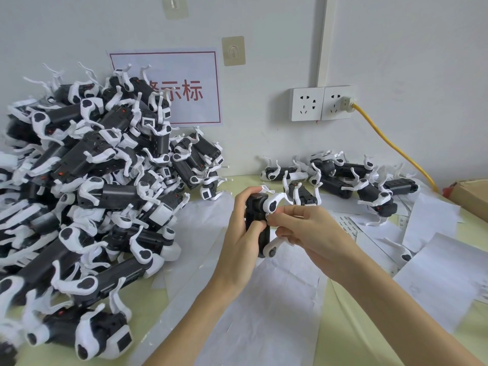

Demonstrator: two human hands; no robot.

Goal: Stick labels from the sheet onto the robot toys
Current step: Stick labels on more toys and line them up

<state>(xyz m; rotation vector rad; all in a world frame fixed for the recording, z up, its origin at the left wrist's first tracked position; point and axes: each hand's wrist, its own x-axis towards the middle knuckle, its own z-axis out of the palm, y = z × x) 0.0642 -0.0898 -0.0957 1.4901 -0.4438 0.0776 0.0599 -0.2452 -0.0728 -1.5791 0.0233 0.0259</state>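
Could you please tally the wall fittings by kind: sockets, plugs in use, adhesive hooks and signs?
Sockets: 2
Plugs: 1
Hooks: 2
Signs: 1
Total: 6

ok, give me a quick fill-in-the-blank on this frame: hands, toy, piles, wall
1. The left hand grips a black and white ____ upright.
2. The right hand pinches at the toy's ____ body.
3. The bigger pile of toys lies on the person's ____.
4. The cable plugged into the wall socket is ____.

Missing words: robot toy; black; left; yellow
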